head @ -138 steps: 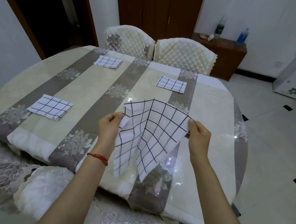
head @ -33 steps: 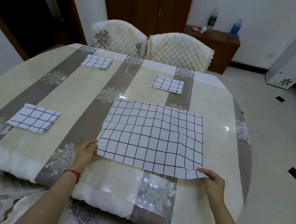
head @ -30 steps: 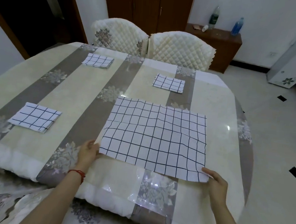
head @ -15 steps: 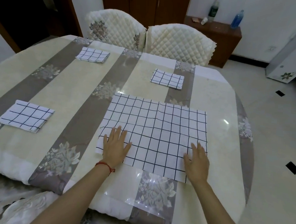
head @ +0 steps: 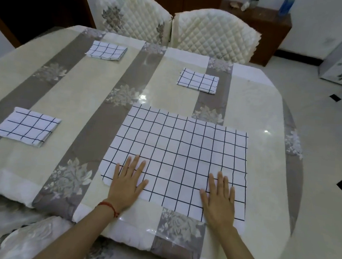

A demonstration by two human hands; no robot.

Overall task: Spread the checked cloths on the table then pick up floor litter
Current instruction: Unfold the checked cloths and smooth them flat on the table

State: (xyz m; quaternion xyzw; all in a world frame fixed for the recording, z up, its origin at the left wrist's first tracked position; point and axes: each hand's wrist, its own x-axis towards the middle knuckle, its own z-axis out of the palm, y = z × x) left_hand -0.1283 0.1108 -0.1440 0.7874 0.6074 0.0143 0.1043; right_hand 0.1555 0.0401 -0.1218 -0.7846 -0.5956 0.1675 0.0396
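While three folded cloths [head: 27, 126] lie farther off, the spread checked cloth [head: 181, 150] lies flat on the table [head: 63, 93]. The left hand [head: 127, 182] and right hand [head: 219, 201] press its near edge, fingers straight and slightly apart.

The spread cloth [head: 180, 150] and 3 folded cloths [head: 27, 126] are white with black checks, on a cream-and-grey striped, floral table [head: 53, 92]; the chairs [head: 215, 34] are quilted cream.
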